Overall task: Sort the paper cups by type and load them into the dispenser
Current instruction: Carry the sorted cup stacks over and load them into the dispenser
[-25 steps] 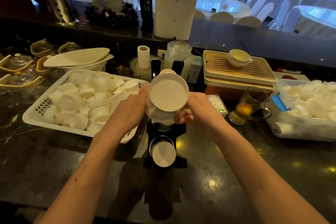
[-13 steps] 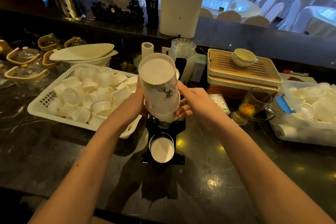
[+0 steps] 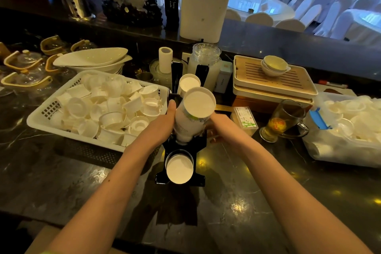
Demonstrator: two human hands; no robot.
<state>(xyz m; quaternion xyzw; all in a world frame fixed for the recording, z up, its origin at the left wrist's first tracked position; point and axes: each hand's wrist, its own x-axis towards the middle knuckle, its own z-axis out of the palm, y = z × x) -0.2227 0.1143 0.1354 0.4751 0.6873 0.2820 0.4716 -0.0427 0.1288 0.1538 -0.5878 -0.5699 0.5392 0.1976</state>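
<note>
Meanwhile, both hands clasp a stack of paper cups [image 3: 191,117] over the black dispenser [image 3: 181,150] at table centre: left hand [image 3: 159,125] at 9 o'clock, right hand [image 3: 222,127] at 3, fingers wrapped round the stack. White basket [image 3: 41,117] w/ loose cups sits at 10 o'clock.

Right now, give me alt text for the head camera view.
Both hands, left hand and right hand, grip a tilted stack of paper cups over a black dispenser on a dark counter; a white basket of loose cups sits left.
</note>
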